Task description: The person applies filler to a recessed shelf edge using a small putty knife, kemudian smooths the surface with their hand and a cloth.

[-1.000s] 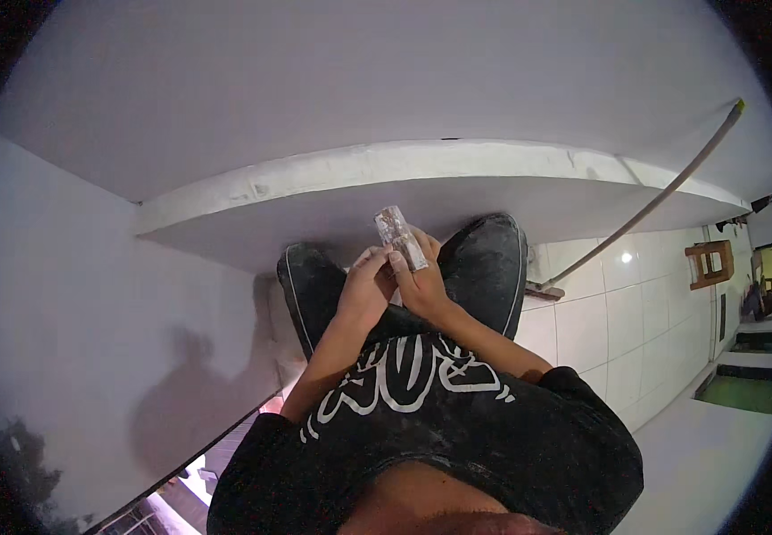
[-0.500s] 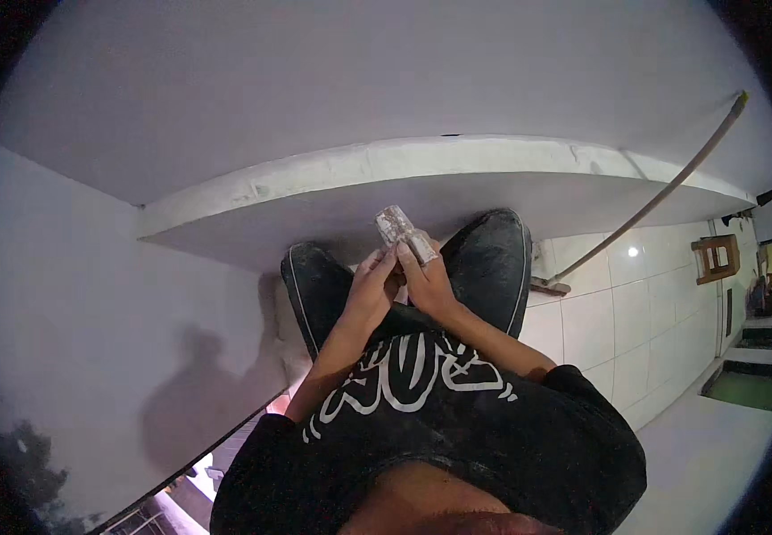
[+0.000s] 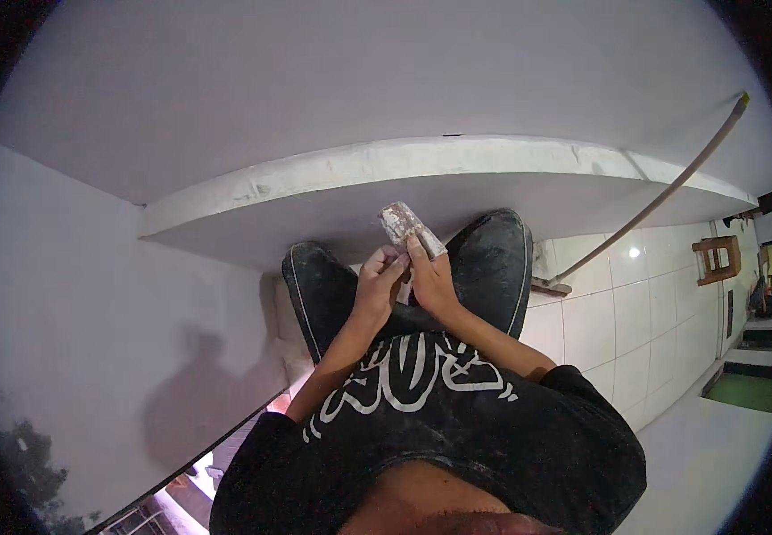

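In front of my lap, between my knees, is a worn strip of what looks like sandpaper (image 3: 401, 220), brown and caked with white dust. My right hand (image 3: 432, 283) grips it, thumb pressed on its face and the other fingers behind, out of sight. Close beside it, my left hand (image 3: 377, 281) is closed, its fingertips pinched at the strip's lower edge by the right thumb. Both hands carry pale dust. The strip slants from upper left to lower right.
A white ledge (image 3: 350, 164) runs along the wall ahead, just beyond my knees. On the right a long pole (image 3: 662, 196) leans on the wall, its wooden foot (image 3: 551, 287) on white floor tiles (image 3: 586, 323). A wooden stool (image 3: 718, 260) stands farther right; a plain wall (image 3: 91, 294) rises on my left.
The strip, bent into two parts before, now lies straighter. My right thumb has shifted up its face, and my left fingers have moved slightly down from it.
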`<state>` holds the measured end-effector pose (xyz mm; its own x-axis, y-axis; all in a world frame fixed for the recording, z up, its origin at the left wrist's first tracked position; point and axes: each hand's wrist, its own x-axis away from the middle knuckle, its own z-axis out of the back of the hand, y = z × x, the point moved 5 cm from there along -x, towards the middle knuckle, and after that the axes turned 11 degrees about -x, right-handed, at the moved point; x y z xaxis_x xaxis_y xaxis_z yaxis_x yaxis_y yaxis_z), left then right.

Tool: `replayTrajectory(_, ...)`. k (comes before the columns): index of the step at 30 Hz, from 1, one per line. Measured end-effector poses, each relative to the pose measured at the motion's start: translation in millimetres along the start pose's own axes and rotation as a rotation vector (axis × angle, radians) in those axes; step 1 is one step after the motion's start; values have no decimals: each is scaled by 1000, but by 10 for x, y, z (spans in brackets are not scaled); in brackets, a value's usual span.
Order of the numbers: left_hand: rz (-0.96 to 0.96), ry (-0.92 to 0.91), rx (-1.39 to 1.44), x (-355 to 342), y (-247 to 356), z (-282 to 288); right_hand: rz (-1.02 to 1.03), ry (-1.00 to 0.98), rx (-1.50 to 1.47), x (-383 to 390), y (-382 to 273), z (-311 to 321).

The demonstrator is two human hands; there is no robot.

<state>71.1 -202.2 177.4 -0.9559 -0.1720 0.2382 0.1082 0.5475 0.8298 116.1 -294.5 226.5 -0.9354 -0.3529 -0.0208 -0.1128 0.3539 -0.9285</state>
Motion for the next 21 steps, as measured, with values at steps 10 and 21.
replayTrajectory(10,-65,224,-182,-20,58,-145,-25,-60,5,-23,-9,5)
replayTrajectory(21,-191,227,-352,-84,128,-134,-106,-3,-73,-63,-13,54)
